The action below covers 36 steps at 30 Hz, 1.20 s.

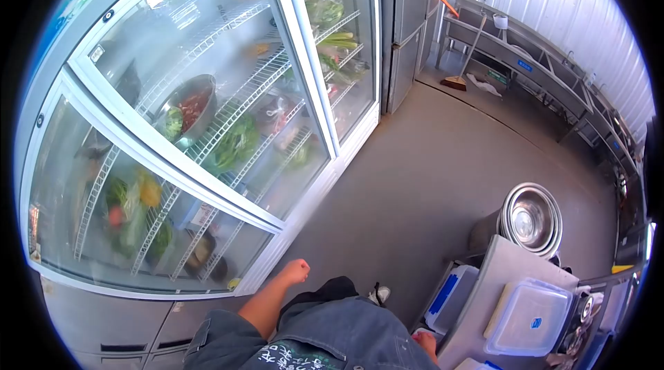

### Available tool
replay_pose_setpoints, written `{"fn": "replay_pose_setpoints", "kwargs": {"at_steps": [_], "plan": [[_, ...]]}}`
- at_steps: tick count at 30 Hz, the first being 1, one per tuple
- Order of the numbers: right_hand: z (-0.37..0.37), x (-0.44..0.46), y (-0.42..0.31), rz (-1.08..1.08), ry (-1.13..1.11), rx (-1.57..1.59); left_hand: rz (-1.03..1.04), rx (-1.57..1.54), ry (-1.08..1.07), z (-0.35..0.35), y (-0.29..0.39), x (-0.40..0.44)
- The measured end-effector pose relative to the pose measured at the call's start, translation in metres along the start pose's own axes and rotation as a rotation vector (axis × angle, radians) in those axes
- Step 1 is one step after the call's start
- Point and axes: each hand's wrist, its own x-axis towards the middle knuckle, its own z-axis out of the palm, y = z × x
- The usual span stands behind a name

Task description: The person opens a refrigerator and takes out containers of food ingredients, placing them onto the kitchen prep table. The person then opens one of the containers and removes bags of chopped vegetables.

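My left hand [295, 272] hangs in front of my apron, near the lower frame of the glass-door fridge [290, 221]. Its fingers are curled in, and nothing shows in them. At the lower right, my right hand [423, 339] is low beside the metal table [477, 301], mostly hidden by my body and the table edge. What it touches, if anything, cannot be made out. Close to it is a clear container with a blue clip [446, 297]. A lidded clear plastic box [529, 318] lies on the table.
Behind the fridge glass are wire shelves with vegetables and a metal bowl [187, 111]. Nested steel pots [531, 219] stand beyond the table. Farther back are a steel cabinet [408, 38], a broom [454, 82] and a long metal sink bench [519, 62]. My shoe [380, 294] is below.
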Motion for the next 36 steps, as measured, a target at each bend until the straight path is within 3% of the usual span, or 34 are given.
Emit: {"fn": "replay_pose_setpoints", "kwargs": {"at_steps": [4, 10, 12, 21, 24, 28, 30, 33, 36], "plan": [[0.006, -0.003, -0.033, -0.173, 0.023, -0.333, -0.037, 0.014, -0.013, 0.001, -0.016, 0.023], [0.038, 0.032, -0.089, -0.195, 0.071, -0.403, -0.166, 0.165, -0.183, -0.023, -0.031, 0.074], [0.054, 0.04, -0.111, -0.214, 0.095, -0.426, -0.065, 0.228, -0.196, -0.028, -0.028, 0.103], [0.081, 0.08, -0.185, -0.419, 0.164, -0.427, 0.054, -0.25, -0.009, -0.067, 0.063, 0.2], [0.172, 0.018, -0.242, -0.314, 0.199, -0.198, -0.004, -0.246, -0.094, -0.08, 0.07, 0.211], [0.163, 0.039, -0.244, -0.263, 0.213, -0.244, -0.072, -0.308, -0.07, -0.073, 0.041, 0.212], [0.15, 0.047, -0.233, -0.236, 0.198, -0.211, -0.014, -0.004, -0.15, -0.057, -0.003, 0.222], [0.145, 0.036, -0.224, -0.193, 0.224, -0.193, -0.009, 0.228, -0.224, -0.059, -0.014, 0.2], [0.134, 0.026, -0.212, -0.17, 0.228, -0.256, -0.077, 0.244, -0.256, -0.057, -0.014, 0.191]]}}
